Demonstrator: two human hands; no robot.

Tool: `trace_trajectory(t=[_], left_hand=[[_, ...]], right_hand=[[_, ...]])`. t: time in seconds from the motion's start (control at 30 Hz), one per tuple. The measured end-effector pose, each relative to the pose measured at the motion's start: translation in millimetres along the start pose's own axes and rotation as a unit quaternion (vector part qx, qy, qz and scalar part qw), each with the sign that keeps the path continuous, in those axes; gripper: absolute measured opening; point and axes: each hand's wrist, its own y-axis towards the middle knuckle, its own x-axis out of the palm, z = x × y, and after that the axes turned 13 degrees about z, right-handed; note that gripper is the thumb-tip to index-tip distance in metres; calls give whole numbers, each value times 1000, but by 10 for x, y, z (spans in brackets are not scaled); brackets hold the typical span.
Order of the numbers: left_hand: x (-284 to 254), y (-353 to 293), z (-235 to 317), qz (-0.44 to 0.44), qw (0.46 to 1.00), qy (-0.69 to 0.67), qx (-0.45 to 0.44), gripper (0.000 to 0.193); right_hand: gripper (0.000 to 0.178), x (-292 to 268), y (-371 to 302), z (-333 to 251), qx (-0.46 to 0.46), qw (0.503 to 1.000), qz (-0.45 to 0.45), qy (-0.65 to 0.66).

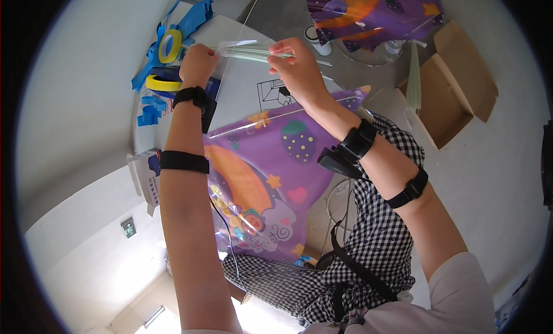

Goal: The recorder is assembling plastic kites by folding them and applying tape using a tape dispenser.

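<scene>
A bundle of thin pale green strips [249,53], partly in a clear plastic sleeve, lies crosswise between my hands over the white tabletop. My left hand [197,64] is closed in a fist at the bundle's left end. My right hand [296,69] is over the other end, its fingers curled but apart around the strips; a few strip ends stick out past it. Whether its fingertips touch them is hard to see. Below, a purple printed film sheet [259,178] with fruit, stars and an orange crescent hangs from the table edge over my lap.
Yellow tape rolls [169,46] and torn blue tape [196,17] lie at the table's left. An open cardboard box [443,112] with more pale strips [413,80] is at the right. More purple film [368,14] covers a round stand beyond, beside a white can [318,41].
</scene>
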Motion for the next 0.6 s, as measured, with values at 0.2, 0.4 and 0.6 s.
trace_trajectory(t=[0.2, 0.4, 0.6], left_hand=[[70, -34, -42, 53, 997, 47, 24, 18], [33, -84, -20, 62, 998, 20, -10, 26], [-200, -287, 73, 151, 988, -15, -2, 42]], right_hand=[[24, 12, -17, 28, 14, 1000, -4, -5], [24, 91, -30, 46, 14, 1000, -7, -12], [23, 125, -25, 3, 9, 999, -28, -19]])
